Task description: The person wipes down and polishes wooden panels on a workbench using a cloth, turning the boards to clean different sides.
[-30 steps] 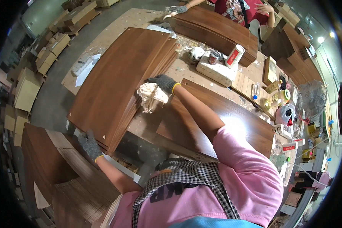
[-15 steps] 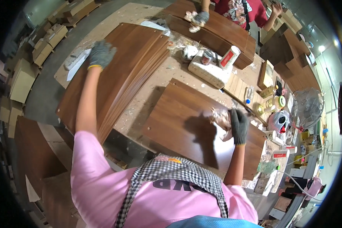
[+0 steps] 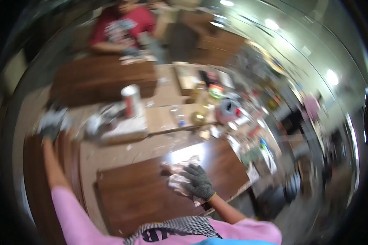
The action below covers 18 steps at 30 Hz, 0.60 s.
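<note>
Under my right hand (image 3: 198,182), in a dark grey knitted glove, is a crumpled pale pink rag (image 3: 179,182). The fingers bend over the rag and press it onto a brown wood-look panel (image 3: 131,192), which lies flat on the workbench. My left arm reaches far forward on the left. At the far end of a stack of similar brown panels (image 3: 37,175) is my left hand (image 3: 51,131), also gloved; blur smears its fingers.
A co-worker in a red top (image 3: 124,28) holds a cloth on another brown panel stack (image 3: 102,79). Between us stand a white-and-red can (image 3: 131,101) and a pale block (image 3: 124,126). Bottles, jars and a plastic bag (image 3: 227,110) crowd the bench's right side.
The view has swung to the right and is blurred. My right hand has moved with the rag to the panel's middle. My left hand is now at the stack's far end.
</note>
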### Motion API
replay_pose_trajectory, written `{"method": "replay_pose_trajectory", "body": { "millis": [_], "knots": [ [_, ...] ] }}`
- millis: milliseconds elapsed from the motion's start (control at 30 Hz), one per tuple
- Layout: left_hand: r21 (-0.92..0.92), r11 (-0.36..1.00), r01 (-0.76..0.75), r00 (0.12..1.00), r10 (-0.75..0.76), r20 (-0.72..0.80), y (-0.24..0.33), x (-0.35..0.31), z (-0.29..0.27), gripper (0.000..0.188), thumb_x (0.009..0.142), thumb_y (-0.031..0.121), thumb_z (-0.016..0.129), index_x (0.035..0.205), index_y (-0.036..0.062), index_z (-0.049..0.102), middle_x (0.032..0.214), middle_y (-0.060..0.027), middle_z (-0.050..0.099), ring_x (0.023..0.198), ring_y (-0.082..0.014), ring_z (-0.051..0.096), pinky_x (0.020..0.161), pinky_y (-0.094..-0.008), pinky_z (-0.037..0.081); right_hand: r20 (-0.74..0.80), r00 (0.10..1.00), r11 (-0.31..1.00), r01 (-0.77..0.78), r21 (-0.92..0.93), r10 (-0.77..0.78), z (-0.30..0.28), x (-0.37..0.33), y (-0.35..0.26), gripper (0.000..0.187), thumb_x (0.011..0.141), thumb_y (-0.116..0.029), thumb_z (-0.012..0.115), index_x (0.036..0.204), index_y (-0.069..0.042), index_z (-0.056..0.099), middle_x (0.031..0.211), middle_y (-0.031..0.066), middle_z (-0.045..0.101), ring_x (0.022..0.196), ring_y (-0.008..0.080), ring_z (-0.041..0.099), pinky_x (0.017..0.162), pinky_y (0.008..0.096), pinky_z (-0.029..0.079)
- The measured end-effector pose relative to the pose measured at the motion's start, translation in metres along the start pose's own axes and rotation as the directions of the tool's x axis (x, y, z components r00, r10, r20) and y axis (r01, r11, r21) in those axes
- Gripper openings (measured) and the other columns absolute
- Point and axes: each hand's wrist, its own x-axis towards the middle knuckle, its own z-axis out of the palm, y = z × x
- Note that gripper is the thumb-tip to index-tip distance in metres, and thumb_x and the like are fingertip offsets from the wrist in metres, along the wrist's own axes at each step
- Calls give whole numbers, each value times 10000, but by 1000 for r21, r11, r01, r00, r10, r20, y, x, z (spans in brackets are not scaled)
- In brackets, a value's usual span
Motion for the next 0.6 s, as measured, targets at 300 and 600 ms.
{"method": "replay_pose_trajectory", "body": {
  "millis": [300, 600],
  "knots": [
    [120, 991, -57, 998, 52, 42, 26, 42, 69, 740, 898, 679, 563, 867, -49, 690, 836, -278, 677, 800, -465, 634, 713, -562, 468, -178, 983, 999, -39, -19, 35, 9, -36, 30, 400, 916, -333, 699, 1254, -117, 686, 1375, 150, 603, 1376, 345, 469, 1175, 493, 332],
    [128, 991, -49, 992, 33, 120, 78, 37, 31, 745, 844, 700, 601, 890, -37, 699, 859, -272, 693, 829, -450, 658, 724, -541, 486, -228, 974, 1000, -16, -12, 13, 19, -41, 22, 374, 904, -352, 679, 1180, -103, 716, 1273, 136, 650, 1262, 341, 551, 1110, 476, 394]
  ]
}}
